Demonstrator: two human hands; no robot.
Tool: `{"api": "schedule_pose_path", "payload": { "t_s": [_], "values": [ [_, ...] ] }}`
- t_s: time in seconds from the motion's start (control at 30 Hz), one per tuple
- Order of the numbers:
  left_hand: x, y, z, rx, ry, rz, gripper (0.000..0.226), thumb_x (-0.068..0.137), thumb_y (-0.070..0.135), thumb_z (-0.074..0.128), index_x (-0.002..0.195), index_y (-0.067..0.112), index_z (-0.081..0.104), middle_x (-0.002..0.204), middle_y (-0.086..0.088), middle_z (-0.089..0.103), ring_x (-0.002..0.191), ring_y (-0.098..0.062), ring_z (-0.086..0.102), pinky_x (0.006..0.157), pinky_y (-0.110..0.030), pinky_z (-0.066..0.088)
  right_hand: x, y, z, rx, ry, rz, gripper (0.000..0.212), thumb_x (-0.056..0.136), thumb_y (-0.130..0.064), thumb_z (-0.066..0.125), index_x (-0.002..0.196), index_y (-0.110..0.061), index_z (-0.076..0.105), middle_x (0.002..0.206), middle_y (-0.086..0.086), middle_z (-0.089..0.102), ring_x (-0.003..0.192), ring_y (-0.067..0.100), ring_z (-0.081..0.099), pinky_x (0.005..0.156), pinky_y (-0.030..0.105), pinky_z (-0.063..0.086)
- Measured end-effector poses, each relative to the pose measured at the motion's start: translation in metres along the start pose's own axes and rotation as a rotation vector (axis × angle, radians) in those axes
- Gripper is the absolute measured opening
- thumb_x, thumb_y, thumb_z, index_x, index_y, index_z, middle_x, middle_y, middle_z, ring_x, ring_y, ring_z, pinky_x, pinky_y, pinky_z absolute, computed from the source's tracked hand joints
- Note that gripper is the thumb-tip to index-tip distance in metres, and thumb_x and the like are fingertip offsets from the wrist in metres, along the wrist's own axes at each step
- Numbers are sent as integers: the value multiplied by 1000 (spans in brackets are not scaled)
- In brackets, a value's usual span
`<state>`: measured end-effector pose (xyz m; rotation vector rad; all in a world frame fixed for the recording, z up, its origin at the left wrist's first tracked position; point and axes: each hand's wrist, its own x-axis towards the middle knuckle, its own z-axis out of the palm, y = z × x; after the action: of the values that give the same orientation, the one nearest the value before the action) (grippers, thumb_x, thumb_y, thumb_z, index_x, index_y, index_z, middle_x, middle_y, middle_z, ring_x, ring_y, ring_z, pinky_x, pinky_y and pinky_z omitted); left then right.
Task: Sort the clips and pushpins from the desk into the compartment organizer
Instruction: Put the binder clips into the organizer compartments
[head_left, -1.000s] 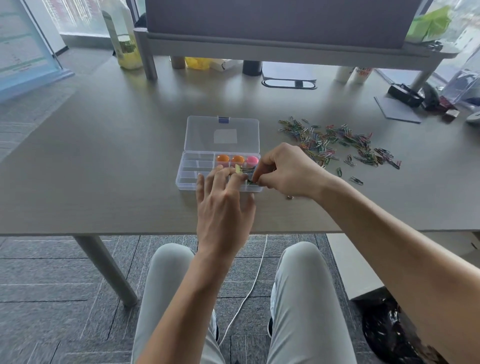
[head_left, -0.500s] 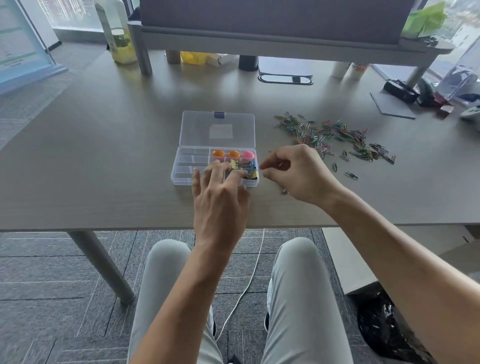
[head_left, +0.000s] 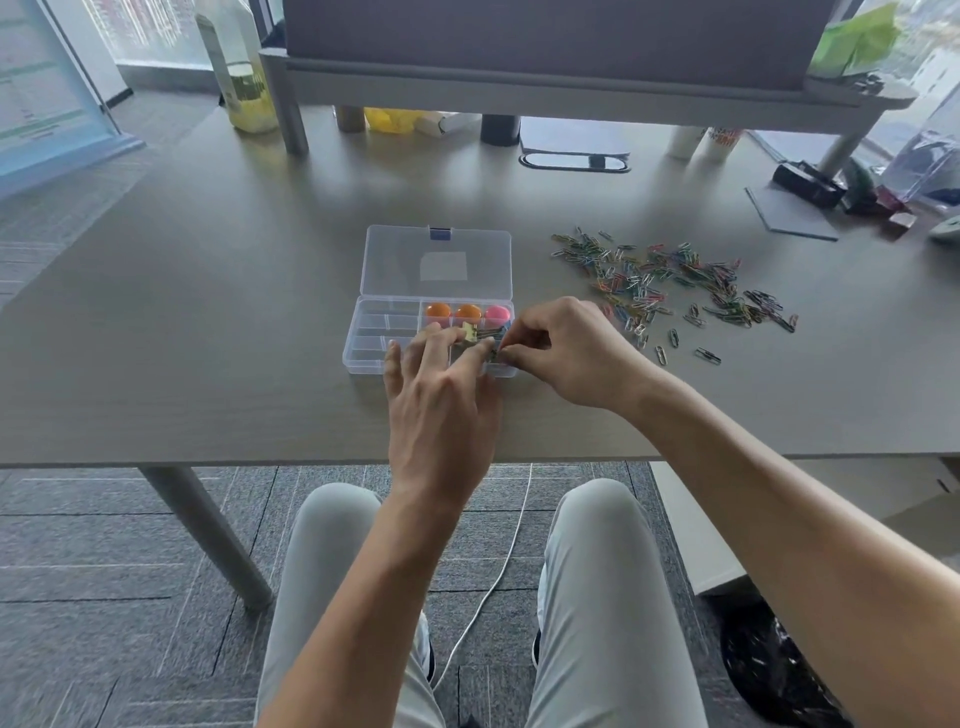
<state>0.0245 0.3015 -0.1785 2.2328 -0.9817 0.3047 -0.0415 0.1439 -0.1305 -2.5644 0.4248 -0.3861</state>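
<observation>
The clear plastic compartment organizer (head_left: 387, 332) sits with its lid flat open near the middle of the grey tabletop (head_left: 208, 291), close to the front edge. Its back-right cells hold two orange and one pink dome-headed pushpins (head_left: 467, 312), and a cell in front of them holds a few clips. The right hand (head_left: 574, 353) pinches what looks like a small clip over the front-right cell. The left hand (head_left: 441, 400) rests spread-fingered on the organizer's front rim. Most work remains: the scattered pile of coloured paper clips (head_left: 670, 280) lies toward the tabletop's right side.
</observation>
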Motion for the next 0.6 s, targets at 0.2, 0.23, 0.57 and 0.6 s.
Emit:
{"api": "schedule_pose_path", "payload": {
  "t_s": [0.2, 0.23, 0.57, 0.6],
  "values": [
    [-1, 0, 2, 36, -14, 10, 41, 95, 29, 49, 134, 27, 64, 135, -2, 56, 139, -26, 42, 120, -52, 22, 3, 5, 3, 29, -3, -4, 6, 91, -24, 77, 87, -20, 79, 64, -7, 65, 56, -2, 51, 57, 11, 37],
    [0, 0, 2, 40, -14, 9, 43, 95, 29, 48, 134, 27, 64, 135, -2, 56, 139, -26, 42, 121, -52, 22, 4, 6, 3, 56, 5, 10, 6, 90, -25, 78, 87, -20, 79, 64, -7, 66, 56, -2, 51, 57, 12, 38],
    [0, -1, 1, 39, -21, -6, 49, 88, 25, 49, 136, 24, 63, 137, -1, 57, 139, -24, 41, 120, -50, 23, 7, 8, 6, -25, 40, -76, 7, 92, -24, 76, 86, -20, 77, 66, -14, 59, 62, -8, 54, 60, 10, 36],
    [0, -1, 1, 35, -20, -5, 49, 88, 25, 48, 135, 24, 63, 137, -1, 57, 139, -24, 42, 120, -50, 24, 6, 8, 6, -20, 45, -78, 6, 91, -23, 76, 86, -19, 77, 68, -14, 59, 63, -8, 54, 60, 10, 36]
  ]
}}
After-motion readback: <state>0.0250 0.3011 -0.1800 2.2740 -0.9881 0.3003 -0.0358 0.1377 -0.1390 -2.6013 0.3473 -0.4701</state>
